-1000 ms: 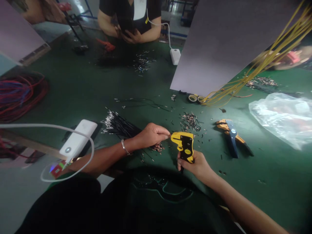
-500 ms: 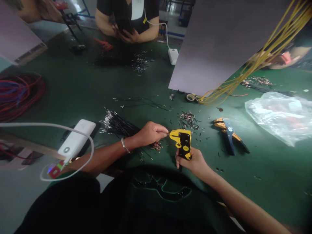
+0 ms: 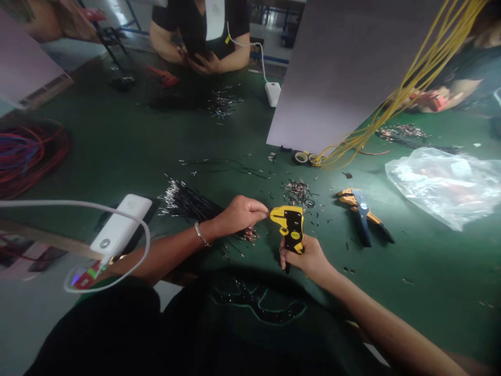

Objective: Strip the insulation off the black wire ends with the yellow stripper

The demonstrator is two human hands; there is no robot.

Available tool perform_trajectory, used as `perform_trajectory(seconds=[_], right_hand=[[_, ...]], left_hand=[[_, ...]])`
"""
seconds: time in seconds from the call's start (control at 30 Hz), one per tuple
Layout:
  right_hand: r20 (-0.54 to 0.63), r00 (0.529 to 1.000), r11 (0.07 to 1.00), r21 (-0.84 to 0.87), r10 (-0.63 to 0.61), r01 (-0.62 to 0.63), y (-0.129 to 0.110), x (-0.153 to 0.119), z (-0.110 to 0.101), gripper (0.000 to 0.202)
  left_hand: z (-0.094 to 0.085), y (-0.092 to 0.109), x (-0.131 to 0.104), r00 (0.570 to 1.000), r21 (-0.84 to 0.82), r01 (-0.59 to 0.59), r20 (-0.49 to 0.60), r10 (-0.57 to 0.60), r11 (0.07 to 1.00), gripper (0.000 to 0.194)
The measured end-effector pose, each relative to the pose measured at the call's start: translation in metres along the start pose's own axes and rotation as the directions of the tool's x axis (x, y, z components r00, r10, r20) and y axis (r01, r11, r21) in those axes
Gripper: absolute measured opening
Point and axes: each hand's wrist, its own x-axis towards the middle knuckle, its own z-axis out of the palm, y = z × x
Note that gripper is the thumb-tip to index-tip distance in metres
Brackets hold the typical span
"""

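Note:
My right hand (image 3: 307, 256) is wrapped round the handle of a yellow and black wire stripper (image 3: 288, 224), its jaws pointing left. At those jaws, the thumb and fingers of my left hand (image 3: 245, 214) are pinched on the end of a wire, mostly hidden by the fingers. Beneath my left wrist lies a bundle of black wires (image 3: 191, 201), silvery ends to the left and copper-coloured ends (image 3: 249, 235) to the right. Just beyond the stripper is a pile of short cut wire scraps (image 3: 297, 193).
A blue and orange wire stripper (image 3: 360, 211) and a clear plastic bag (image 3: 442, 183) lie at right. Yellow wires (image 3: 395, 115) hang past a grey panel (image 3: 324, 78), near tape rolls (image 3: 301, 157). A white power bank (image 3: 122, 224) sits left. A person (image 3: 201, 42) sits opposite.
The view has shifted slightly, so the table things appear a little further left. Both hands keep their hold, and the stripper stays at my left fingertips.

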Motion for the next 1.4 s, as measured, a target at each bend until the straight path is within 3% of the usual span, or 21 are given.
perform_trajectory(seconds=[0.27,0.5,0.57,0.63,0.73,0.8,0.93,1.07,1.17,1.27,1.33,1.4], right_hand=[[0.027,1.0,1.0,-0.003,0.005,-0.005,-0.001,0.0,-0.003,0.015],[0.103,0.994,0.998,0.059,-0.041,0.035,-0.011,-0.01,-0.021,0.027],[0.088,0.995,0.999,-0.018,-0.038,0.04,-0.015,-0.016,-0.029,0.029],[0.028,0.998,0.974,-0.219,-0.059,0.063,-0.019,-0.021,-0.037,0.027],[-0.099,0.988,0.799,-0.6,-0.12,0.037,-0.024,-0.028,-0.044,0.028],[-0.115,0.975,0.646,-0.762,-0.189,0.036,-0.024,-0.031,-0.042,0.034],[-0.049,0.951,0.392,-0.917,-0.304,0.078,-0.017,-0.031,-0.027,0.04],[0.029,0.948,0.189,-0.977,-0.317,0.093,-0.011,-0.03,-0.015,0.041],[0.1,0.946,0.139,-0.979,-0.307,0.149,-0.011,-0.031,-0.014,0.038],[0.159,0.943,0.15,-0.966,-0.292,0.209,-0.013,-0.032,-0.019,0.036],[0.177,0.937,0.229,-0.94,-0.301,0.251,-0.016,-0.03,-0.022,0.032],[0.162,0.928,0.39,-0.873,-0.335,0.293,-0.021,-0.027,-0.025,0.024]], left_hand=[[0.001,-0.001,-0.001,1.0,-0.002,0.02,-0.003,-0.02,1.0,0.019],[0.0,-0.001,-0.004,0.997,0.036,-0.035,-0.061,0.037,0.999,0.018],[-0.001,-0.002,-0.005,0.995,0.047,-0.042,-0.087,0.046,0.998,0.017],[-0.002,-0.002,-0.006,0.994,0.045,-0.038,-0.105,0.042,0.998,0.017],[-0.003,0.001,-0.007,0.992,0.0,0.017,-0.122,-0.017,1.0,0.015],[-0.003,0.003,-0.007,0.992,-0.069,0.061,-0.108,-0.068,0.996,0.013],[-0.002,0.0,-0.004,0.986,-0.286,0.141,-0.045,-0.16,0.948,0.01],[-0.001,-0.003,-0.002,0.972,-0.401,0.22,0.011,-0.236,0.889,0.008],[-0.001,0.001,-0.006,0.985,-0.28,0.143,-0.054,-0.164,0.949,0.01],[-0.001,0.004,-0.011,0.988,-0.019,-0.027,-0.155,0.024,0.999,0.013],[0.0,0.004,-0.013,0.965,0.144,-0.167,-0.178,0.191,0.975,0.014],[0.001,0.001,-0.014,0.922,0.272,-0.298,-0.166,0.349,0.915,0.015]])
